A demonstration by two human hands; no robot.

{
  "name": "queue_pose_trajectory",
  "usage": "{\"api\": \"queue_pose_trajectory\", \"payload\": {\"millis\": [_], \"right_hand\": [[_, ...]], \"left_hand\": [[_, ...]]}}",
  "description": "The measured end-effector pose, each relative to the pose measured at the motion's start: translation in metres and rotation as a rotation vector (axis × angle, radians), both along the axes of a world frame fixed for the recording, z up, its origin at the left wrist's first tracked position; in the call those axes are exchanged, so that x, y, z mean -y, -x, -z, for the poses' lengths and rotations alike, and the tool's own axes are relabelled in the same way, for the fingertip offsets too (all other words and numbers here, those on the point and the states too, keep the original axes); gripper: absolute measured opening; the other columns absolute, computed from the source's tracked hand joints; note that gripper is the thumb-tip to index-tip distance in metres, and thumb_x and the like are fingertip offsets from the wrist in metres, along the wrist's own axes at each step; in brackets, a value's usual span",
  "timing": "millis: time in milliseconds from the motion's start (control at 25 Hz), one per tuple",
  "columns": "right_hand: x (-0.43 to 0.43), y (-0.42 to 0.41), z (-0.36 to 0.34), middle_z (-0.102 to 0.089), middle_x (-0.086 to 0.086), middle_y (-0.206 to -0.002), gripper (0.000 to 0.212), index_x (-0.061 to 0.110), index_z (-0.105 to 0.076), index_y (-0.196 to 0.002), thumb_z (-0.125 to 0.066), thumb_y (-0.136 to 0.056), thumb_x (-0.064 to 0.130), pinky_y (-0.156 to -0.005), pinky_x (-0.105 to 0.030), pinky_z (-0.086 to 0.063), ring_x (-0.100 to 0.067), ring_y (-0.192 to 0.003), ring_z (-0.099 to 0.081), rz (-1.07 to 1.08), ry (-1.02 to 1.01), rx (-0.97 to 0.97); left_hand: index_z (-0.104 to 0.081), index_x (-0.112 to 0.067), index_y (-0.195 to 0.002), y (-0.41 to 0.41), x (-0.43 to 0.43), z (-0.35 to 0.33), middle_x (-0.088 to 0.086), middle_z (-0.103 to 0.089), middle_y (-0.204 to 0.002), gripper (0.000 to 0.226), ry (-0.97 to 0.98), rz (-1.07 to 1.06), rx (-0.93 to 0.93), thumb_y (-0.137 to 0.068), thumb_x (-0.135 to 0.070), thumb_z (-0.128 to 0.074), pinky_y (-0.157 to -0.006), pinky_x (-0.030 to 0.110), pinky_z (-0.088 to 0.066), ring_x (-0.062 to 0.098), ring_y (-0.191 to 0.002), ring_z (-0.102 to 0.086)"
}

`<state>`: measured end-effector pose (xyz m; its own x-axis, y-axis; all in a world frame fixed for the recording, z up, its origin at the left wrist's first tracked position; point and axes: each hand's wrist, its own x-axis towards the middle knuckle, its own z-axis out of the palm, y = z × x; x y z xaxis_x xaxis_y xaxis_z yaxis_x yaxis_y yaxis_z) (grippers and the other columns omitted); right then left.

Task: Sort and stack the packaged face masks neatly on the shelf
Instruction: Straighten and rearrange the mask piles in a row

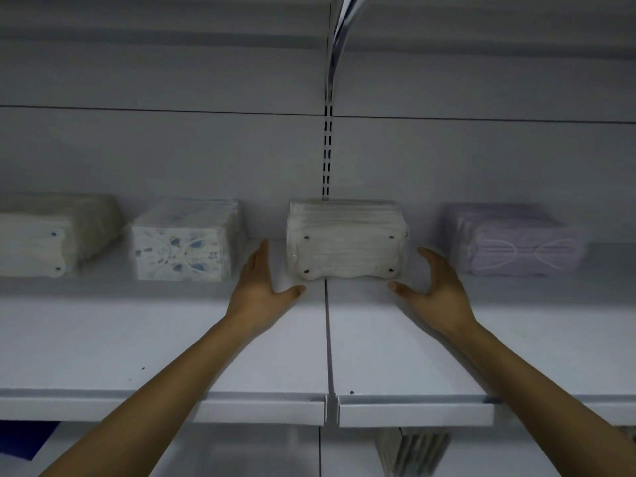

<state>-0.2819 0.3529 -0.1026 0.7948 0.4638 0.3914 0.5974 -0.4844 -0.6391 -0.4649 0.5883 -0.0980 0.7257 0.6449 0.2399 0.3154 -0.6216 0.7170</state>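
White pack (pixel 346 242) is flanked by left grip (pixel 263 280) and right grip (pixel 435 284), both apart; even pressure is advised for squaring.

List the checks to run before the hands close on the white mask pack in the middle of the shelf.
1. Flanking: the left hand and right hand are either side of the white pack: ok.
2. Both hands open, holding nothing: ok.
3. Thumbs clear of the pack's front corners: cannot tell.
4. Finger room: the patterned pack and lilac pack stand apart from it: ok.
5. Pack resting on one shelf board: not ok, it straddles the seam.
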Motion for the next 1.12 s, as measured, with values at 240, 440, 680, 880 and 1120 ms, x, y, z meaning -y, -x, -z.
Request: {"api": "queue_pose_trajectory", "payload": {"millis": [240, 440, 680, 880, 1120], "right_hand": [[0.001, 0.005, 0.0, -0.045, -0.007, -0.14, 0.075, 0.014, -0.044, -0.137, -0.076, -0.075, 0.042, -0.1, -0.033, -0.038, -0.025, -0.126, -0.045, -0.019, 0.019, 0.061], [0.003, 0.001, -0.002, -0.048, -0.004, -0.136, 0.072, 0.016, -0.045, -0.136, -0.077, -0.076, 0.04, -0.093, -0.023, -0.035, -0.021, -0.123, -0.046, -0.1, -0.021, 0.044], [0.035, -0.034, -0.002, -0.044, 0.003, -0.139, 0.066, 0.022, -0.043, -0.137, -0.071, -0.081, 0.042, -0.099, -0.021, -0.033, -0.014, -0.126, -0.043, -0.208, 0.025, -0.008], [0.07, -0.047, -0.022, -0.053, 0.012, -0.119, 0.043, 0.024, -0.055, -0.123, -0.07, -0.084, 0.034, -0.088, -0.009, -0.035, -0.007, -0.111, -0.05, -0.28, -0.204, 0.109], [0.162, -0.131, -0.036, -0.048, 0.008, -0.131, 0.047, 0.025, -0.047, -0.131, -0.065, -0.088, 0.036, -0.104, -0.023, -0.036, -0.01, -0.121, -0.047, -0.051, -0.496, 0.074]], "left_hand": [[-0.018, -0.016, -0.151, -0.001, 0.014, -0.008, -0.003, -0.03, -0.151, 0.093, -0.087, 0.043, 0.052, -0.079, -0.036, -0.074, -0.1, 0.022, -0.028, 0.014, -0.137, -0.029], [-0.027, -0.027, -0.147, -0.028, 0.03, -0.026, -0.014, -0.04, -0.142, 0.095, -0.193, 0.081, 0.121, -0.07, -0.056, -0.074, -0.103, 0.034, -0.042, 0.008, -0.129, -0.04], [-0.025, -0.021, -0.149, -0.057, 0.083, -0.026, -0.002, -0.033, -0.15, 0.087, -0.275, -0.016, 0.216, -0.079, -0.035, -0.075, -0.107, 0.027, -0.032, 0.016, -0.135, -0.03], [-0.026, -0.024, -0.148, -0.111, 0.14, -0.034, -0.007, -0.037, -0.146, 0.08, -0.193, 0.152, 0.217, -0.083, -0.034, -0.071, -0.103, 0.02, -0.031, 0.009, -0.131, -0.037], [-0.022, -0.014, -0.15, -0.206, 0.203, -0.033, 0.001, -0.028, -0.155, 0.082, 0.282, 0.123, 0.265, -0.085, -0.029, -0.07, -0.116, 0.029, -0.023, 0.015, -0.141, -0.03]]}}
